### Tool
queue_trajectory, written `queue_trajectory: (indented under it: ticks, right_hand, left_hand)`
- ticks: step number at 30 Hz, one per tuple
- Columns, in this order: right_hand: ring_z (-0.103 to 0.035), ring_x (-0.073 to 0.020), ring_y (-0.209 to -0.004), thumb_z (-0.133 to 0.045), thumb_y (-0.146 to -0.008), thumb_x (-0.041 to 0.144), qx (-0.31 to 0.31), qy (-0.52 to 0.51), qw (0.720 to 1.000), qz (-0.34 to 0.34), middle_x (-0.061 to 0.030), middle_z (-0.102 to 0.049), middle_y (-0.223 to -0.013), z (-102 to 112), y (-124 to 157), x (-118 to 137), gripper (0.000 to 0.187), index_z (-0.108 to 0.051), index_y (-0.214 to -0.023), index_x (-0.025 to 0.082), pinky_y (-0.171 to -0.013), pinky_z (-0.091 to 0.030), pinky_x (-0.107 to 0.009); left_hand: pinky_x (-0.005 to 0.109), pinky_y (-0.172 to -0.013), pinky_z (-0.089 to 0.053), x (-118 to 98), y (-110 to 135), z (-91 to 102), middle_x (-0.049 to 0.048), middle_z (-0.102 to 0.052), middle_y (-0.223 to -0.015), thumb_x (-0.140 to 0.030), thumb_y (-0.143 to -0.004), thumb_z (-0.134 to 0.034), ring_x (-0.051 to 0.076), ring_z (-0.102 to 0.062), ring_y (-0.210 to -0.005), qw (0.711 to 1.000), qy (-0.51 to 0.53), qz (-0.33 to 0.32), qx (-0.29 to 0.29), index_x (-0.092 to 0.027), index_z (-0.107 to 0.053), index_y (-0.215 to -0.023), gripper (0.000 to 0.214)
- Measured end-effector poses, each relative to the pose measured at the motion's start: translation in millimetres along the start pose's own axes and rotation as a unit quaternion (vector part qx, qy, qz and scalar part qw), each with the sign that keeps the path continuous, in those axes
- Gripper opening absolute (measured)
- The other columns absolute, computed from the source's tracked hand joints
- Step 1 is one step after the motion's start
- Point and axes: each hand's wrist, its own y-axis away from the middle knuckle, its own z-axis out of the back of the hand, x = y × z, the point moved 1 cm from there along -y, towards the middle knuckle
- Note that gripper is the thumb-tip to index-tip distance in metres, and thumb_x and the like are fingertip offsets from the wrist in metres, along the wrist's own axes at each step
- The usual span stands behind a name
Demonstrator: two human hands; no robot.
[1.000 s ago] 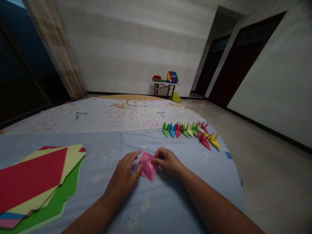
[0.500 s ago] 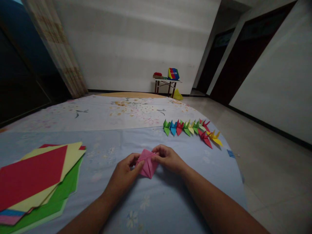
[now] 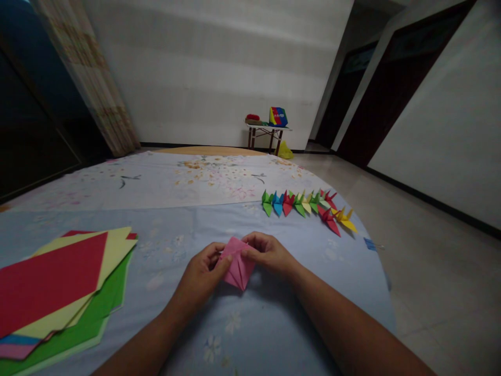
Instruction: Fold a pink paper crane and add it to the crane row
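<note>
A pink piece of folded origami paper (image 3: 238, 269), roughly diamond-shaped with creases running to its lower point, is held between both hands above the blue part of the tablecloth. My left hand (image 3: 206, 269) pinches its left edge, thumb on top and fingers behind. On the right edge my right hand (image 3: 270, 253) grips it the same way, with the fingertips partly hidden behind the paper. Beyond my right hand stands a row of folded paper cranes (image 3: 288, 203) in green, blue, red and yellow.
To the left lies a stack of coloured paper sheets (image 3: 50, 282), red on top. The round table's floral cloth (image 3: 211, 177) reaches toward a wall. A small side table (image 3: 270, 127) behind carries a colourful box (image 3: 278, 117). A blue clip-like piece (image 3: 370, 244) sits at the right edge.
The pink paper has tilted slightly, its lower point shifting a little down and right. Both hands keep their hold and have barely moved.
</note>
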Motion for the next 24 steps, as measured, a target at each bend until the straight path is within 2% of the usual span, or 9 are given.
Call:
queue_trajectory:
  ticks: [5,10,17,24]
  right_hand:
    - [-0.047,-0.0061,-0.055,-0.070,-0.068,0.039,0.005,-0.021,1.000,0.010,0.0028,-0.055,-0.067,-0.8,0.1,-1.6,0.033,-0.059,-0.088,0.014,-0.053,-0.035,-0.019]
    - [-0.042,-0.0049,-0.049,-0.070,-0.068,0.037,0.025,-0.022,0.999,0.010,0.0052,-0.051,-0.060,-0.7,-0.3,-4.2,0.034,-0.058,-0.091,0.015,-0.049,-0.032,-0.018]
    - [-0.048,-0.0064,-0.053,-0.071,-0.066,0.037,0.012,-0.023,1.000,-0.003,0.0023,-0.057,-0.065,-3.2,0.1,-3.2,0.031,-0.060,-0.082,0.014,-0.054,-0.036,-0.021]
    - [-0.044,-0.0053,-0.050,-0.071,-0.066,0.038,0.021,-0.026,0.999,-0.002,0.0038,-0.053,-0.061,-3.0,0.0,-5.3,0.031,-0.060,-0.082,0.014,-0.051,-0.033,-0.020]
  left_hand:
    - [0.024,-0.056,-0.044,-1.5,2.0,-3.2,-0.0003,-0.065,-0.068,-0.032,-0.075,-0.059,0.015,-0.059,-0.057,1.000,0.023,0.006,-0.004,-0.016,-0.053,-0.108,0.037]
    - [0.023,-0.055,-0.042,-1.9,2.7,-3.7,-0.0010,-0.064,-0.067,-0.032,-0.075,-0.059,0.014,-0.059,-0.060,1.000,0.020,0.007,-0.021,-0.016,-0.057,-0.101,0.031]
    - [0.022,-0.057,-0.042,-2.5,4.5,-5.5,0.0003,-0.066,-0.071,-0.030,-0.074,-0.059,0.014,-0.059,-0.061,1.000,0.010,0.006,-0.027,-0.016,-0.060,-0.096,0.026]
    - [0.023,-0.062,-0.044,-0.2,2.6,-5.5,0.0021,-0.068,-0.078,-0.029,-0.074,-0.060,0.016,-0.061,-0.071,0.999,-0.011,-0.019,-0.041,-0.016,-0.061,-0.091,0.021]
